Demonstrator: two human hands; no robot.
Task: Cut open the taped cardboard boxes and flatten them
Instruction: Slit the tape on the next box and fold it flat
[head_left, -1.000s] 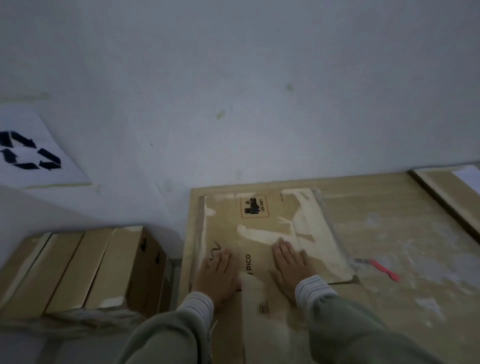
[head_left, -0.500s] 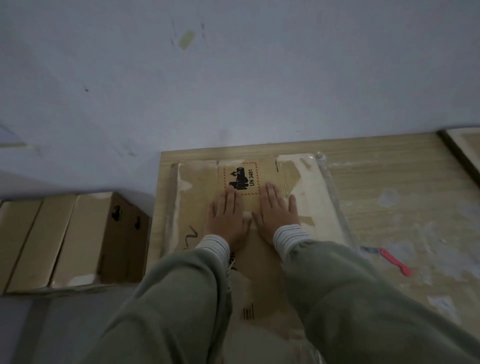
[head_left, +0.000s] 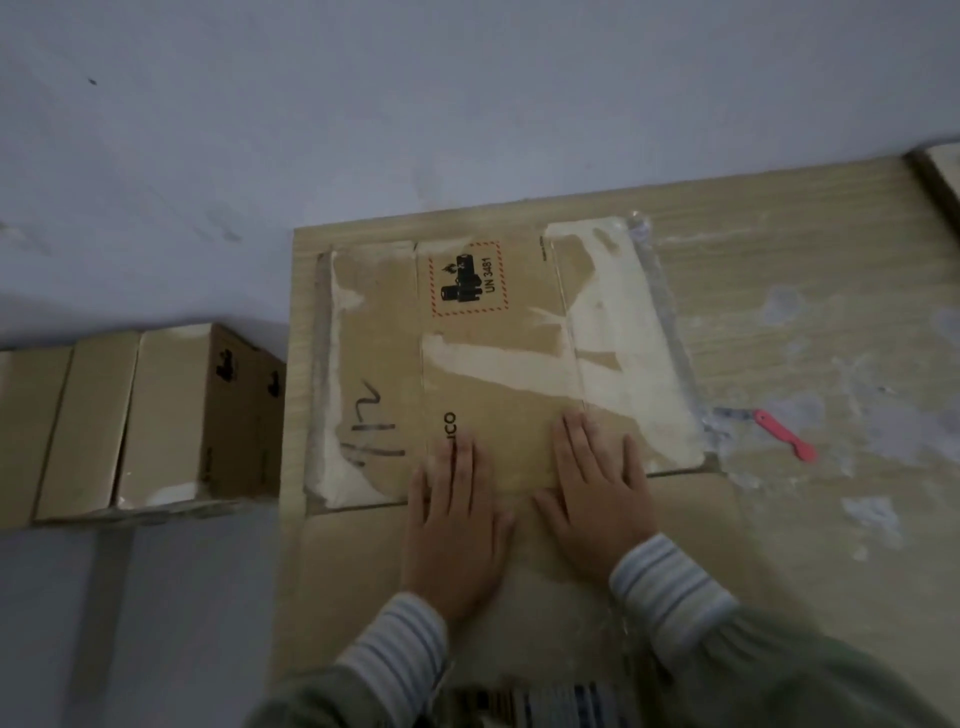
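Both our hands lie flat, fingers straight, palms down on the flattened box: left hand nr the middle fold, right hand just beside it, thumbs almost meeting. Neither grips anything. Striped cuffs and green sleeves run back toward the bottom edge.

Step in hand, as we judge it: pressing this box flat, w/ our weight over the seam where the upper panels meet the lower flap. The box lies on the wooden table, its far edge nr the wall, and it looks already cut open and collapsed. Strips of whitish tape or torn paper cross the panels, and a loose clear strip runs along the right edge.

Next move prob. calls for smoothing any creases that spring up, then putting this box aside and reaching for the red cutter, which sits on the table just right of the box, apart from our hands. A row of boxes not yet flattened stands left of the table, lower down; those look next.

Writing we can read: "UN 3481" inside a red dashed label w/ a black battery-and-flame symbol; letters "ICO" by our left fingertips, the start covered; a hand-drawn black marker scribble, not legible.
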